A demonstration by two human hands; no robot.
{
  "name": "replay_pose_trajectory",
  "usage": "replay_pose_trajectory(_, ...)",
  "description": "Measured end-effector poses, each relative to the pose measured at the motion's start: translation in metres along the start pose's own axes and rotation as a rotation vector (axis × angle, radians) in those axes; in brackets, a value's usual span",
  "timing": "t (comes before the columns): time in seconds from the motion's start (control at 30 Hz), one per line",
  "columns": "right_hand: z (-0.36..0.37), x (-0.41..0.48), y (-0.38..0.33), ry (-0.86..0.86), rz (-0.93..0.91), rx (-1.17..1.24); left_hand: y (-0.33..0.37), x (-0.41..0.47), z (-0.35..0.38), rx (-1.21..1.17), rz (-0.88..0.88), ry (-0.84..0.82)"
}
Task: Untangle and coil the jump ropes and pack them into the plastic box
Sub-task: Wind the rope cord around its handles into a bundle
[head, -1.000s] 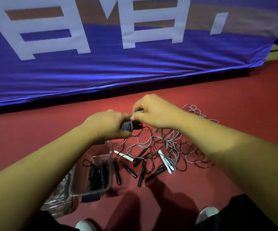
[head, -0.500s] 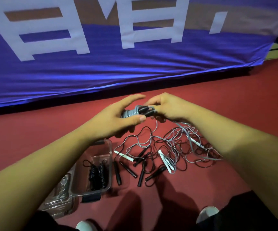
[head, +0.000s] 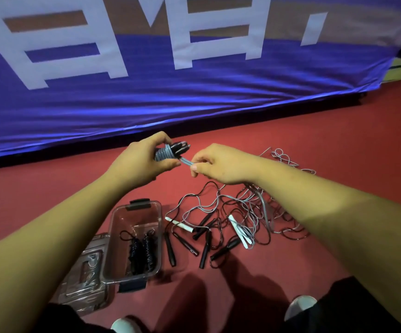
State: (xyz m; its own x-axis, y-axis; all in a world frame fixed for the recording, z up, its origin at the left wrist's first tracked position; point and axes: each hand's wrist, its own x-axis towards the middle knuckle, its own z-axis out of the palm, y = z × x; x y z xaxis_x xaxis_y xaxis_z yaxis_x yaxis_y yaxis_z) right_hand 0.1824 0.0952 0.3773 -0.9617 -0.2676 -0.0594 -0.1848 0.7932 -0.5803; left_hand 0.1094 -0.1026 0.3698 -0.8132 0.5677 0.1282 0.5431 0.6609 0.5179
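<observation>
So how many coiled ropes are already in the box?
2, both black, side by side at the near end of the plastic box: left coil, right coil. More could hide beneath them.

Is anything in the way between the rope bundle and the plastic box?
Nothing visible does. The left hand holds the gray bundle, and the plastic box below stands open; only a black coiled rope lies inside, with room beside it.

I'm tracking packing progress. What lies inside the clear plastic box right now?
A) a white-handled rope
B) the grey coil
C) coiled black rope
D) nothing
C: coiled black rope lies in the plastic box, while the left hand grips the grey coil.
</observation>
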Motion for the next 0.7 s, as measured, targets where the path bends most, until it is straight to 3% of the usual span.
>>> replay_pose_trajectory(0.1, -0.004, 0.003, -0.009, 0.03, -0.033, -0.14, 0.001, 0.0, 0.006, 0.28, -0.021, 0.033)
replay_pose_trajectory(0.37, -0.017, 0.001, -0.017, 0.109, -0.112, -0.209, 0.021, -0.007, 0.015, 0.394, 0.058, -0.153)
replay_pose_trajectory(0.5, -0.024, 0.002, -0.008, 0.21, -0.142, -0.17, 0.03, -0.013, 0.011, 0.25, 0.123, -0.23)
replay_pose_trajectory(0.7, -0.03, -0.001, 0.0, 0.201, -0.091, 0.159, 0.037, -0.02, 0.005, -0.272, 0.112, -0.251)
